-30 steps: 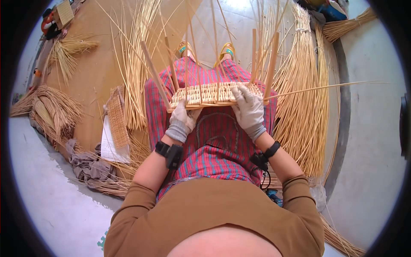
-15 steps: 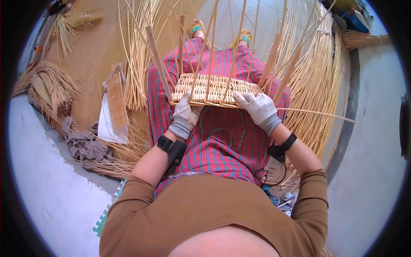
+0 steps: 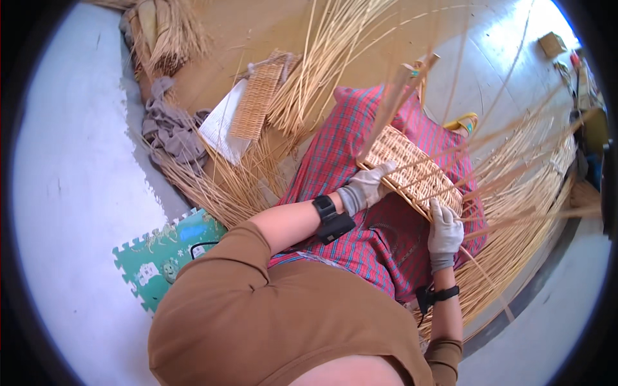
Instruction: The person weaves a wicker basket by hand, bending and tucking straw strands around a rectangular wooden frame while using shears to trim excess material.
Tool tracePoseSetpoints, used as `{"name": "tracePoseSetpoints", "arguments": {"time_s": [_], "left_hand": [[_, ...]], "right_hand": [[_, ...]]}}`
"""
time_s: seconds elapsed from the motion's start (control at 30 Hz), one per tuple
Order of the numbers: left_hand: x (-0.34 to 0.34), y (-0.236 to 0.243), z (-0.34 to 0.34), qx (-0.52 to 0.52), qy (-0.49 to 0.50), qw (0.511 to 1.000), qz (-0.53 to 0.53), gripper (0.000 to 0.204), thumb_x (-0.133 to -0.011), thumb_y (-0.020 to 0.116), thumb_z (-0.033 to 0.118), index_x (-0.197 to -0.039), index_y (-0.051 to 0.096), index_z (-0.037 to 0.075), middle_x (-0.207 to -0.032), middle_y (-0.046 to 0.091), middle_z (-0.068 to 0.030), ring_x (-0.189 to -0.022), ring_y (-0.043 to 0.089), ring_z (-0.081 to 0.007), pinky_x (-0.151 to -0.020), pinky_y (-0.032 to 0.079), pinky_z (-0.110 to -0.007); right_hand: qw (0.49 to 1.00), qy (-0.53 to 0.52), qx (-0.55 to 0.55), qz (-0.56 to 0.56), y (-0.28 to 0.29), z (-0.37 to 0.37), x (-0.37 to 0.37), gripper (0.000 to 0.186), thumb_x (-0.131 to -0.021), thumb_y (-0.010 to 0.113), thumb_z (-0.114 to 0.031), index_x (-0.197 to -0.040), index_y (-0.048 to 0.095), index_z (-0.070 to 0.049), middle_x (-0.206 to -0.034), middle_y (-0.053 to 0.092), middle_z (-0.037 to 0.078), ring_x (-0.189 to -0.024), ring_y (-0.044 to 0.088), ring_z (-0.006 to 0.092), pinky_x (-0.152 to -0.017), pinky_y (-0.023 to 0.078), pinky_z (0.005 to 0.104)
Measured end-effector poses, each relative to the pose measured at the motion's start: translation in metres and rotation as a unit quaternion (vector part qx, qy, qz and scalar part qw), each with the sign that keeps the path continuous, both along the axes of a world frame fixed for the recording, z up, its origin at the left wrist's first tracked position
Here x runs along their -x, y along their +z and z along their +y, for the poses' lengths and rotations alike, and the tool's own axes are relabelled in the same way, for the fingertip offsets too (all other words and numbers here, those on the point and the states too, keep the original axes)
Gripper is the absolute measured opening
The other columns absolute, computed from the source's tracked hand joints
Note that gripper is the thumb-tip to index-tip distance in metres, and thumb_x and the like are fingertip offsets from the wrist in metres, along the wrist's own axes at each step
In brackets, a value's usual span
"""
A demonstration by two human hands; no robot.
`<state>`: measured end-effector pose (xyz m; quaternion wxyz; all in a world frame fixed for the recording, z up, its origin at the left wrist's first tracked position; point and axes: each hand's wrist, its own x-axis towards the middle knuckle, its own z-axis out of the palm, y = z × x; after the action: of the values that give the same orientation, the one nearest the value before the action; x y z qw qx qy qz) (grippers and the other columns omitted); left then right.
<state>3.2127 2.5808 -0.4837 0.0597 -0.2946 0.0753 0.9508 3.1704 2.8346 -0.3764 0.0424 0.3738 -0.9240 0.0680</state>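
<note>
A woven wicker piece, with upright sticks and long thin stakes, lies tilted across my lap on red plaid trousers. My left hand, in a whitish glove, grips its near edge at the left end, thumb on the weave. My right hand, gloved the same, grips the near edge at the right end, fingers bent over the rim. A loose cane runs down beside my right hand.
Cane bundles and more loose cane surround me. A flat woven panel lies on white paper, near a grey cloth. A green foam mat is at lower left, a small box at upper right.
The view has swung toward my left, bringing the foam mat into sight. The woven piece now appears further right and slanted, right end lower. Both hands still grip it.
</note>
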Motion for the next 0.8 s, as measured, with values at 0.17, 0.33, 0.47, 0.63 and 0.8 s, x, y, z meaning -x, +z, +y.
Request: {"name": "tracePoseSetpoints", "arguments": {"time_s": [0.17,0.33,0.47,0.63,0.8], "left_hand": [[0.014,0.026,0.012,-0.003,-0.002,1.0,-0.024,0.013,-0.106,0.063,0.016,-0.112,0.063,0.004,-0.1,0.069,-0.005,-0.089,0.07,-0.017,-0.083,0.065,-0.033],[0.007,0.001,0.002,-0.019,-0.013,1.0,0.006,0.024,-0.105,0.065,0.019,-0.123,0.06,0.003,-0.112,0.071,-0.0094,-0.097,0.073,-0.0238,-0.09,0.065,-0.041],[-0.002,0.074,-0.017,-0.093,-0.165,0.981,0.028,0.042,-0.108,0.058,0.034,-0.13,0.058,-0.003,-0.116,0.072,-0.0163,-0.105,0.073,-0.0312,-0.095,0.062,-0.046],[-0.028,0.173,-0.125,0.079,-0.408,0.88,0.23,0.059,-0.11,0.052,0.039,-0.147,0.045,-0.006,-0.119,0.071,-0.0214,-0.106,0.072,-0.0368,-0.093,0.061,-0.05],[-0.007,0.028,-0.264,0.358,-0.142,0.919,0.084,0.041,-0.108,0.057,0.031,-0.136,0.062,0.002,-0.116,0.074,-0.0136,-0.102,0.073,-0.026,-0.088,0.061,-0.038]], "right_hand": [[0.999,-0.049,0.009,0.009,-0.018,0.001,-0.003,0.051,-0.087,0.065,-0.007,-0.138,0.067,-0.016,-0.11,0.067,0.006,-0.109,0.065,0.0298,-0.095,0.05,0.0456],[0.996,-0.073,0.017,-0.038,0.002,-0.018,-0.008,0.056,-0.088,0.07,-0.014,-0.143,0.063,-0.016,-0.13,0.063,0.012,-0.117,0.061,0.0356,-0.102,0.046,0.0491],[0.992,-0.11,0.055,-0.015,0.033,-0.033,-0.042,0.055,-0.09,0.073,-0.013,-0.143,0.062,-0.011,-0.148,0.053,0.021,-0.131,0.056,0.0418,-0.112,0.042,0.0512],[0.97,-0.182,0.16,-0.032,0.035,0.035,-0.087,0.044,-0.097,0.064,-0.001,-0.141,0.06,0.0,-0.144,0.055,0.022,-0.135,0.053,0.0388,-0.111,0.046,0.0445],[0.968,-0.243,0.062,0.0,0.011,0.059,-0.095,0.038,-0.1,0.06,-0.006,-0.137,0.064,0.0,-0.14,0.054,0.022,-0.128,0.056,0.0387,-0.11,0.045,0.0443]]}}
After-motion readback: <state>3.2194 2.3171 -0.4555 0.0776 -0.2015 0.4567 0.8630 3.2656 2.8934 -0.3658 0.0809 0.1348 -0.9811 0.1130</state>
